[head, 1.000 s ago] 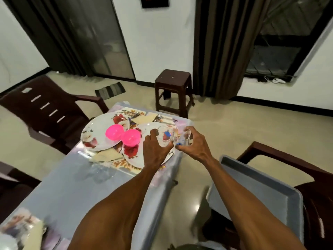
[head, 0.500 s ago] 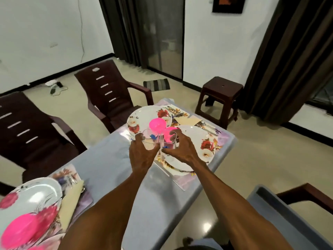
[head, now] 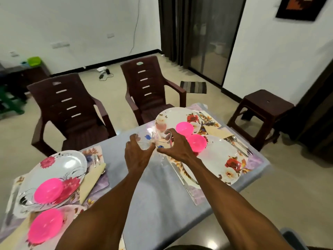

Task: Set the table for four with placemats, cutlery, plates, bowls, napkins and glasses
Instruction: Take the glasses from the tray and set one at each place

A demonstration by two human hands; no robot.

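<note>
My left hand (head: 138, 156) grips one glass (head: 145, 141), right hand (head: 175, 148) another glass (head: 163, 140), both held over the surface (head: 155, 192); probably for placing beside the plates (head: 221, 159).

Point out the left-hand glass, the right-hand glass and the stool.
Left-hand glass (head: 145, 140): head view, on its clear side wall by the blue print.
Right-hand glass (head: 164, 141): head view, on its clear wall below the rim.
Stool (head: 266, 101): head view, on its seat top.
</note>
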